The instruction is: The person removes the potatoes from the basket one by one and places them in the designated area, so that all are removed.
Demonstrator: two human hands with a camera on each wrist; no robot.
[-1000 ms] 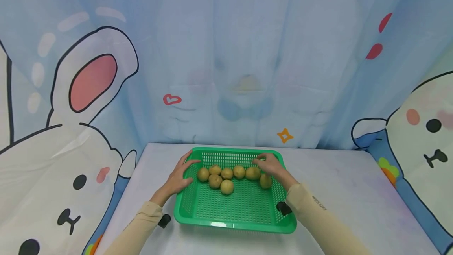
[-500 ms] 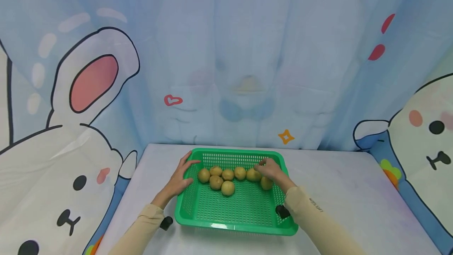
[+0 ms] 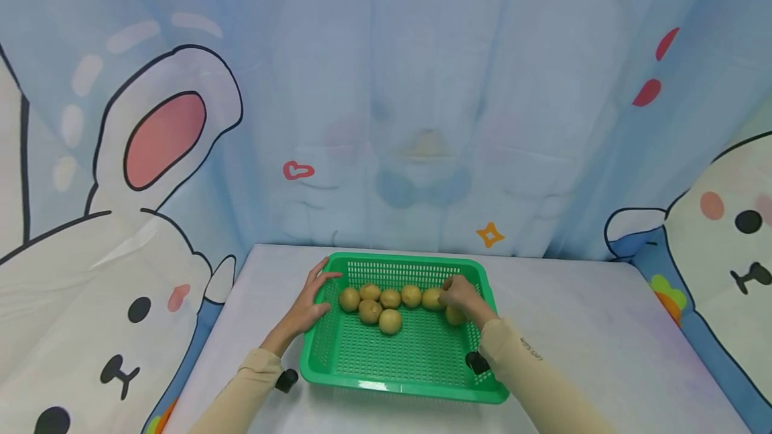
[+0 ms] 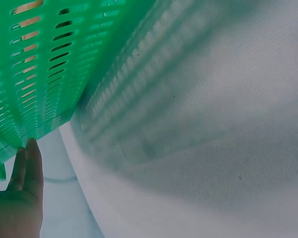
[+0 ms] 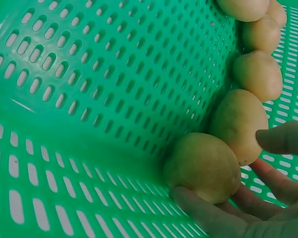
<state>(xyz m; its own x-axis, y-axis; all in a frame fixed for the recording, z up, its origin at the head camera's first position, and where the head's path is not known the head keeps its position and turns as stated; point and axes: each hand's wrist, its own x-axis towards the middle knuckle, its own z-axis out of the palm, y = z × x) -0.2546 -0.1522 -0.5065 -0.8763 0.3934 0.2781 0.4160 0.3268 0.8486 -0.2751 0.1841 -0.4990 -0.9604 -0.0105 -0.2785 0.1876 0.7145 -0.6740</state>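
Right wrist view: my right grip [image 3: 463,295] pinches a potato [image 5: 238,121] touching its neighbour potato [image 5: 201,163] (left grip [image 3: 306,303], spread wide, is farther).

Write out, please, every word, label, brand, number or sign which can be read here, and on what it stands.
No text can be read with certainty.
Right sleeve: dark lettering, too small and blurred to read.
Green basket and potatoes: no text visible.
Backdrop: cartoon drawings, no words visible.

a pale, woven-looking tabletop [image 3: 579,317] bears a green plastic basket [image 3: 416,357] with slotted walls.
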